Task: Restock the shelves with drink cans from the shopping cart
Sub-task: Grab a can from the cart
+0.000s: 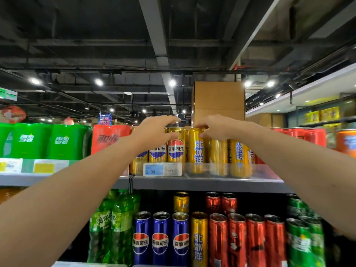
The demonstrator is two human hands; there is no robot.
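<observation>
Both my arms reach up to the top shelf (202, 183). My left hand (154, 132) curves over the tops of the gold Pepsi cans (175, 149), thumb at the front of one; whether it grips a can I cannot tell. My right hand (217, 128) pinches the top rim of a gold Arctic Ocean can (196, 151) standing next to them. More gold Arctic Ocean cans (238, 157) stand to the right behind a clear shelf rail. The shopping cart is out of view.
Green Sprite packs (61, 141) and a red cola pack (107, 139) fill the top shelf at left, red cans (312, 135) at right. A cardboard box (219, 101) stands behind. The lower shelf holds blue Pepsi cans (160, 239), red cans (256, 241), green bottles (113, 224).
</observation>
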